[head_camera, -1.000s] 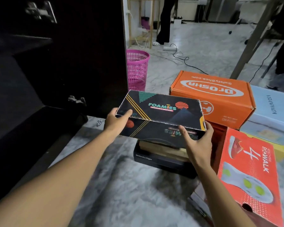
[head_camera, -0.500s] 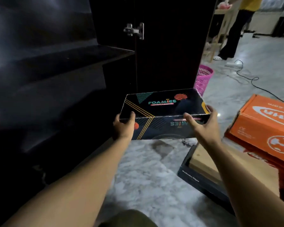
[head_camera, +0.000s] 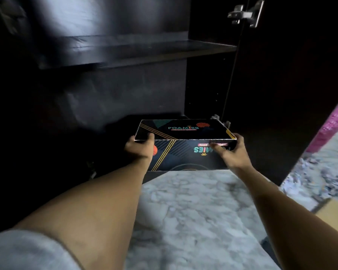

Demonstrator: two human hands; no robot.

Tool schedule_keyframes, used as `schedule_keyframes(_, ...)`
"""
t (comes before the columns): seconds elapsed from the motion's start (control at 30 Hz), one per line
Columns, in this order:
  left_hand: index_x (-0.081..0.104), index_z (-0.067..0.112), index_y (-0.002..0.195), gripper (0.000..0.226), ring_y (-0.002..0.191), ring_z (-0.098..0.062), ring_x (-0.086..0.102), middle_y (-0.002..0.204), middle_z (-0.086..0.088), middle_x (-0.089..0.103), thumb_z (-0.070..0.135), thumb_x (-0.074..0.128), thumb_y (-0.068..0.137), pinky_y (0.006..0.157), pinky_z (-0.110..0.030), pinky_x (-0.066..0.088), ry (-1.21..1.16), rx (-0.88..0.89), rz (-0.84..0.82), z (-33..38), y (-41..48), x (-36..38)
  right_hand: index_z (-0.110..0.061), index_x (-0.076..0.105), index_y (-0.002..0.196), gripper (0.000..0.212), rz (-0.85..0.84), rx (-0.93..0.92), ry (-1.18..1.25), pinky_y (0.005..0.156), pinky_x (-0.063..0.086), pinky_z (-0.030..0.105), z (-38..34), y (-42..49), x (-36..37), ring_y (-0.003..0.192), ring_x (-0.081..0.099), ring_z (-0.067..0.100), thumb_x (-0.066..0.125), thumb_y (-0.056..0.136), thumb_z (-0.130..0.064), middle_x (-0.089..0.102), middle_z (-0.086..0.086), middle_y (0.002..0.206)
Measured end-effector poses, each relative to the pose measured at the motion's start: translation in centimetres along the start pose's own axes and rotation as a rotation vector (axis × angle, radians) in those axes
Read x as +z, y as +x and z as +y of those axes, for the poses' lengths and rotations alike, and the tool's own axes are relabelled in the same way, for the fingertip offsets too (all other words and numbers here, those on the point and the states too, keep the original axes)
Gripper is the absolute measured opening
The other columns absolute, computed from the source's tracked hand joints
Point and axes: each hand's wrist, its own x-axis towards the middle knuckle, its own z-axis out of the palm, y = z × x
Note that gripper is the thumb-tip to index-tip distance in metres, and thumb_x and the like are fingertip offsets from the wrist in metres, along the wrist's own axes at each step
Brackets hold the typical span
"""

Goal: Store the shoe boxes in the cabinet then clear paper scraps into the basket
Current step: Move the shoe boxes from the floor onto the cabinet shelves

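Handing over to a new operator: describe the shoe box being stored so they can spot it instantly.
Start at the open dark cabinet ahead. Below its shelf, the left hand and right hand hold a flat box by its ends. It is black with gold diagonal stripes and teal FOAMIES lettering on the lid.

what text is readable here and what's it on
"FOAMIES": lid of the black shoe box.
"...MIES", upside down: the box's front side, its start hidden by the right hand.
Too blurred to read: the red strip under the lid logo, the pink word on the front side.
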Motion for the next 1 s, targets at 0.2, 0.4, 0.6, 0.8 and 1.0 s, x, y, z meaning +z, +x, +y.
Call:
schedule_keyframes(0.2, 0.071, -0.006, 0.098, 0.028, 0.086, -0.023, 0.069, 0.095, -0.017, 0.073, 0.019, 0.075, 0.084, 0.064, -0.021, 0.041, 0.002, -0.062, 0.119, -2.6, 3.6, -1.8, -0.029, 0.049, 0.132, 0.083, -0.125, -0.03, 0.007, 0.104, 0.049, 0.039, 3.1, 4.8, 6.6, 0.118, 0.057, 0.019, 0.091, 0.061, -0.04, 0.06, 0.002, 0.123)
schedule_keyframes(0.4, 0.065, 0.004, 0.106, 0.034, 0.092, -0.028, 0.066, 0.1, -0.011, 0.069, 0.028, 0.072, 0.084, 0.066, -0.021, 0.044, 0.16, -0.103, 0.19, -5.5, 6.6, -3.7, -0.027, 0.047, 0.139, 0.084, -0.17, -0.052, -0.001, 0.106, 0.045, 0.037, 5.2, 6.3, 13.0, 0.119, 0.053, 0.017, 0.087, 0.066, -0.034, 0.048, 0.004, 0.131)
schedule_keyframes(0.6, 0.047, 0.013, 0.133, 0.09, 0.109, -0.029, 0.065, 0.115, -0.011, 0.069, 0.053, 0.076, 0.058, 0.099, -0.044, 0.05, 0.19, -0.044, 0.136, -9.2, 9.6, -3.4, -0.024, 0.035, 0.146, 0.104, -0.168, -0.046, 0.006, 0.11, 0.043, 0.046, 6.6, 8.0, 18.0, 0.129, 0.051, 0.024, 0.083, 0.058, -0.05, 0.054, 0.005, 0.138)
schedule_keyframes(0.8, 0.025, 0.007, 0.152, 0.101, 0.13, -0.037, 0.051, 0.134, -0.022, 0.058, 0.046, 0.078, 0.075, 0.108, -0.048, 0.041, 0.275, -0.078, 0.017, -11.3, 11.3, -4.2, -0.013, 0.001, 0.158, 0.102, -0.237, 0.057, -0.097, 0.119, 0.028, 0.038, 6.5, 8.2, 20.1, 0.145, 0.034, 0.028, 0.074, 0.088, -0.022, 0.034, 0.011, 0.158)
schedule_keyframes(1.0, 0.034, 0.006, 0.15, 0.075, 0.138, -0.042, 0.034, 0.153, -0.027, 0.03, 0.038, 0.062, 0.088, 0.112, -0.047, 0.031, 0.852, 0.405, 0.074, -9.9, 8.3, -4.1, -0.011, 0.023, 0.154, 0.087, 0.007, -0.096, -0.249, 0.104, 0.042, 0.047, 6.6, 5.1, 18.8, 0.138, 0.039, 0.036, 0.072, 0.088, -0.038, 0.033, 0.018, 0.151)
